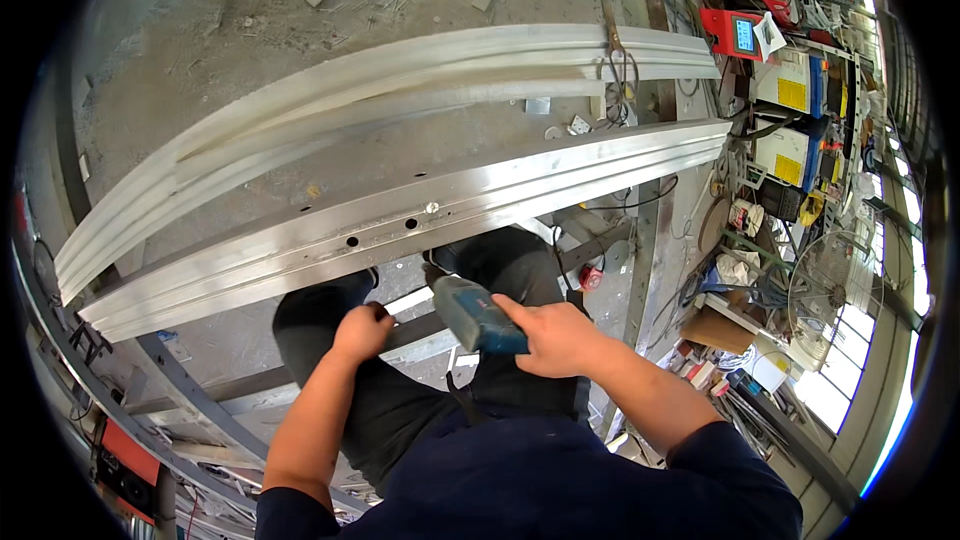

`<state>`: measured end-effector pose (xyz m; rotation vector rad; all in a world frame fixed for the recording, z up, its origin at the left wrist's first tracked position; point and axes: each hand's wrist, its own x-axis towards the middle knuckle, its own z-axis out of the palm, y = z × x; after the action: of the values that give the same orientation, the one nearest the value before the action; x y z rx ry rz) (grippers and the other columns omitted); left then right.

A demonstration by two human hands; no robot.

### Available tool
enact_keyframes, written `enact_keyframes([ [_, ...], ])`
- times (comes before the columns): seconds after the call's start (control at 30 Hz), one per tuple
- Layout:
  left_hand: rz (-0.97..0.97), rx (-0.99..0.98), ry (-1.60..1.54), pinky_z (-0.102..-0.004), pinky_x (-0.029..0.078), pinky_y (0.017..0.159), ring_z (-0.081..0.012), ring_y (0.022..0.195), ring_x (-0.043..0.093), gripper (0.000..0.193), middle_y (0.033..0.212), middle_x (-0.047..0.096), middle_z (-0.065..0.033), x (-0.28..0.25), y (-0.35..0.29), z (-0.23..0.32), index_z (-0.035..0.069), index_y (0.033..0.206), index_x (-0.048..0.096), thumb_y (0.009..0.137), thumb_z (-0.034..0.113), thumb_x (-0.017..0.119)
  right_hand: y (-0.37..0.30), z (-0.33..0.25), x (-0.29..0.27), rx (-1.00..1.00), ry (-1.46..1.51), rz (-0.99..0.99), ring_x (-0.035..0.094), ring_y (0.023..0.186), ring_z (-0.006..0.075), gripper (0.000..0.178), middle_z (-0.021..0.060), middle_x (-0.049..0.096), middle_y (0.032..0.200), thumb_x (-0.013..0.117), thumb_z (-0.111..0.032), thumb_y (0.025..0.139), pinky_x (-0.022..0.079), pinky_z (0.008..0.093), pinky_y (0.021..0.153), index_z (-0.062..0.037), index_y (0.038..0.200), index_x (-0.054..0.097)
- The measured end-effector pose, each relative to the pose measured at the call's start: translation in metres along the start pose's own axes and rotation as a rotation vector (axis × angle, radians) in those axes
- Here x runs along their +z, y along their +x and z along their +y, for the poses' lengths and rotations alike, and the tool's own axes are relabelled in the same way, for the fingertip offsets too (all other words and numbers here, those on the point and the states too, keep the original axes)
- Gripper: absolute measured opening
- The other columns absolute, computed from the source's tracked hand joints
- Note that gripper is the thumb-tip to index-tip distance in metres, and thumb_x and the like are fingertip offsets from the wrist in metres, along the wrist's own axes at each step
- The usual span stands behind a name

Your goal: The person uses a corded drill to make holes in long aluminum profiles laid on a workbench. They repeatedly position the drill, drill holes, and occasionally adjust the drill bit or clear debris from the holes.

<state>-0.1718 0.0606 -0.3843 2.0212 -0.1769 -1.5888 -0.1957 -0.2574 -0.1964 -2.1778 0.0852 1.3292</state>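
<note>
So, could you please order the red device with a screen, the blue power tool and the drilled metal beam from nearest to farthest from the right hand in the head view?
1. Blue power tool: gripped in the right hand.
2. Drilled metal beam: ahead, running across the view.
3. Red device: far off, upper right.

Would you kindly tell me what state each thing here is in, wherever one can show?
Right hand: closed around the power tool.
Power tool: held; running or not, unclear.
Left hand: apparently curled; contents unclear.
Near metal profile: pierced with holes.
Farther metal profiles: lying beyond it.
Red device: screen lit.
Fan: spinning or not, unclear.
</note>
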Motion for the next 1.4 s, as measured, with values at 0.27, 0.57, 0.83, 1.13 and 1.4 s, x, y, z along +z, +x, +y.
enact_keyframes([
  [0.27, -0.186, 0.017, 0.114, -0.0432, 0.052, 0.093, -0.0376, 0.107, 0.068, 0.042, 0.113, 0.071, -0.0224, -0.015, 0.049, -0.015, 0.0, 0.117, 0.069, 0.088, 0.031, 0.067, 0.067, 0.029, 0.016, -0.092, -0.133, -0.098, 0.068, 0.082, 0.0405, 0.082, 0.0195, 0.071, 0.088, 0.068, -0.021, 0.077, 0.055, 0.0484, 0.074, -0.0021, 0.151, 0.038],
  [0.57, 0.207, 0.205, 0.402, -0.0484, 0.053, 0.088, -0.0424, 0.103, 0.067, 0.038, 0.109, 0.071, -0.0237, -0.015, 0.091, -0.017, 0.004, 0.106, 0.075, 0.09, 0.037, 0.065, 0.074, 0.088, 0.043, -0.247, -0.203, 0.251, 0.07, 0.087, 0.0432, 0.074, 0.0243, 0.072, 0.093, 0.066, -0.024, 0.077, 0.056, 0.0502, 0.081, -0.0036, 0.145, 0.047],
  [0.83, -0.351, 0.279, -0.238, -0.0403, 0.039, 0.114, -0.0256, 0.134, 0.052, 0.086, 0.144, 0.057, -0.0156, 0.056, -0.032, 0.008, -0.003, 0.147, 0.048, 0.084, 0.046, 0.082, -0.001, 0.11, 0.098, -0.571, 0.268, 0.279, 0.066, 0.072, 0.0389, 0.086, 0.0177, 0.067, 0.072, 0.066, -0.018, 0.071, 0.052, 0.0443, 0.069, -0.01, 0.153, 0.043],
  [1.13, 0.095, 1.15, -1.05, -0.0526, 0.039, 0.109, -0.035, 0.124, 0.052, 0.092, 0.13, 0.055, -0.0153, 0.047, -0.113, 0.134, 0.002, 0.131, 0.049, 0.085, 0.082, 0.051, -0.015, 0.061, 0.1, -1.131, 0.088, 0.726, 0.062, 0.109, 0.034, 0.093, 0.0165, 0.064, 0.123, 0.075, -0.013, 0.073, 0.048, 0.0443, 0.096, -0.0114, 0.157, 0.036],
  [1.4, 0.507, 0.949, -0.666, -0.0497, 0.043, 0.104, -0.0356, 0.107, 0.062, 0.047, 0.101, 0.066, -0.0195, 0.023, -0.157, 0.136, -0.002, 0.103, 0.06, 0.065, 0.014, 0.083, 0.034, 0.052, 0.109, -1.096, 0.08, 0.746, 0.053, 0.129, 0.0386, 0.077, 0.0198, 0.054, 0.14, 0.075, -0.014, 0.079, 0.043, 0.0467, 0.108, -0.0031, 0.148, 0.042],
])
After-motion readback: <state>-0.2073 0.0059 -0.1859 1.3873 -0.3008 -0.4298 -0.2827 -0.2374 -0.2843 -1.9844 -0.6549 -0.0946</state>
